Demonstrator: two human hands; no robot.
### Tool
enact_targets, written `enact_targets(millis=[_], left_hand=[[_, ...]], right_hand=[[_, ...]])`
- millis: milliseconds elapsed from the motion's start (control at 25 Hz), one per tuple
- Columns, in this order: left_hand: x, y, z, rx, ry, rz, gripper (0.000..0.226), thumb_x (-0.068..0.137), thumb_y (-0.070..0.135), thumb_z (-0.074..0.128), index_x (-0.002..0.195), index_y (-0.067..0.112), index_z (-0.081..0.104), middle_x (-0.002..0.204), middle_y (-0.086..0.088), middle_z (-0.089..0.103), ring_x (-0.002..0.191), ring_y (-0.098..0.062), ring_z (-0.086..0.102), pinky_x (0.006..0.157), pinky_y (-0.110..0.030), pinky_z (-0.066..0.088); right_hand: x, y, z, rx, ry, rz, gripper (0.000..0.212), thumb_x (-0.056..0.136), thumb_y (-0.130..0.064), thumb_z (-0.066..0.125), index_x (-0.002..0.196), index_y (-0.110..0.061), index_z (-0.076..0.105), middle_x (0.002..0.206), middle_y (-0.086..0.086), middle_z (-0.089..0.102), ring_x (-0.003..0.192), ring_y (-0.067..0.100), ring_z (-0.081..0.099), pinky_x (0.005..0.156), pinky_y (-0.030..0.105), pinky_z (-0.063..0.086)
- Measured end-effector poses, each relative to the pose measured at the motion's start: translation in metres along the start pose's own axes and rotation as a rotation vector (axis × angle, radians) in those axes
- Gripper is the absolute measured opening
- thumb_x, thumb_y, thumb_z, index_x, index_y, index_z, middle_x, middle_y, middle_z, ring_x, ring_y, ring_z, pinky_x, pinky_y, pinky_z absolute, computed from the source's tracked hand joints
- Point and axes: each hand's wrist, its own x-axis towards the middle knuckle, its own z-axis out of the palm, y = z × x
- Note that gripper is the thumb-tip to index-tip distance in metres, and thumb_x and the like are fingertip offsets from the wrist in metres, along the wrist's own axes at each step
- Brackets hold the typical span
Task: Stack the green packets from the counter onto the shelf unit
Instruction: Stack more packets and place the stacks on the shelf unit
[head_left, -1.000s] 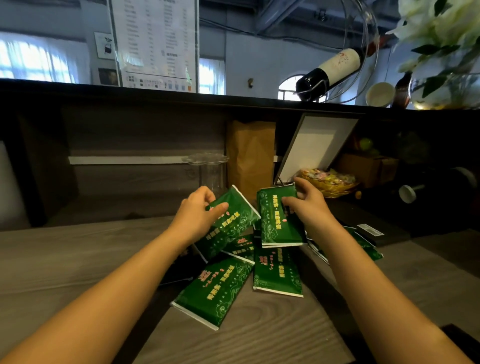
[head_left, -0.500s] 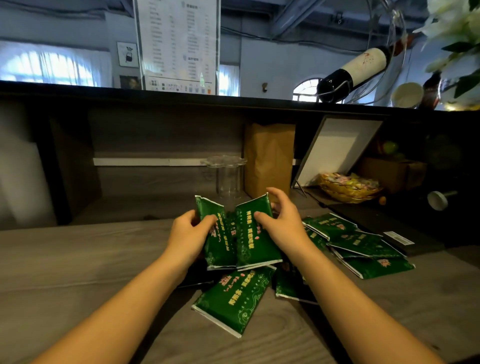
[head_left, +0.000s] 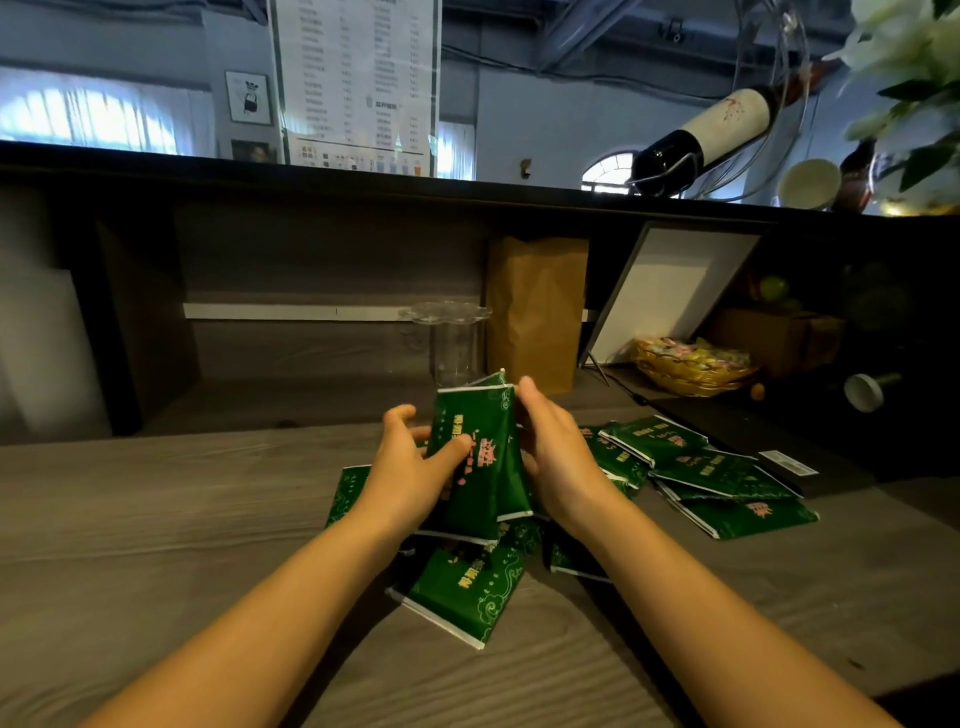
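"While the bundle (head_left: 483, 467) is held upright just above the counter (head_left: 156, 519), which step is judged to be in hand?"

"Gathering, it is thought. At least two green packets are pressed face to face, apparently to be squared up. None is seen on the shelf (head_left: 311, 400), so the task is judged to be at an early stage."

"How is the bundle gripped?"

"It is pinched by the left hand (head_left: 410, 467), with the thumb laid across the front face and the fingers curled behind; one finger is raised a little clear. The opposite edge is clasped by the right hand (head_left: 558, 457), with the fingers wrapped round the far side and one fingertip set at the top corner."

"And the rest?"

"Loose packets (head_left: 727, 478) are scattered on the counter. A fanned heap is seen to the right, more lie beneath the wrists, and part of another shows beside the left wrist."

"What is called for next?"

"Either more packets are to be added, or the bundle is to be carried forward and laid flat on the shelf. The edges should be aligned first, since glossy wrappers are likely to slide apart. The stretch of shelf left of the glass (head_left: 452, 343) and the bag (head_left: 535, 312) would best be aimed for, so that the glass is not knocked."
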Motion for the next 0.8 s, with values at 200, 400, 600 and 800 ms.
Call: enact_targets(millis=[200, 400, 600, 800], left_hand=[[0.005, 0.002, -0.011, -0.273, -0.021, -0.077, 0.018, 0.096, 0.014, 0.050, 0.107, 0.005, 0.061, 0.089, -0.009, 0.071, 0.078, -0.020, 0.067, 0.073, -0.035, 0.053], [0.013, 0.008, -0.036, -0.330, 0.150, -0.069, 0.015, 0.098, 0.020, 0.047, 0.109, 0.016, 0.057, 0.089, -0.002, 0.068, 0.080, -0.016, 0.065, 0.070, -0.033, 0.052], [0.018, 0.006, -0.046, -0.334, 0.188, -0.081, 0.017, 0.099, 0.019, 0.045, 0.114, 0.014, 0.051, 0.091, -0.003, 0.066, 0.079, -0.016, 0.064, 0.065, -0.031, 0.050], [0.017, 0.004, -0.049, -0.270, 0.131, -0.141, 0.014, 0.097, 0.016, 0.047, 0.106, 0.011, 0.057, 0.084, -0.006, 0.068, 0.068, -0.015, 0.067, 0.057, -0.028, 0.052]], right_hand=[[0.002, -0.002, -0.009, -0.204, -0.117, -0.020, 0.024, 0.098, -0.019, 0.047, 0.119, -0.016, 0.058, 0.106, 0.003, 0.065, 0.098, 0.016, 0.063, 0.083, 0.030, 0.054], [-0.007, -0.021, -0.034, -1.194, -0.395, 0.066, 0.019, 0.092, -0.029, 0.056, 0.107, -0.020, 0.061, 0.085, -0.011, 0.057, 0.085, 0.012, 0.058, 0.072, 0.024, 0.047], [-0.015, -0.019, -0.017, -1.501, -0.519, 0.221, 0.060, 0.081, -0.048, 0.067, 0.129, -0.017, 0.049, 0.120, 0.001, 0.051, 0.107, 0.018, 0.051, 0.088, 0.032, 0.047], [-0.019, -0.017, -0.015, -1.354, -0.543, 0.217, 0.044, 0.083, -0.031, 0.068, 0.119, -0.019, 0.045, 0.110, -0.001, 0.047, 0.099, 0.018, 0.049, 0.079, 0.030, 0.043]])
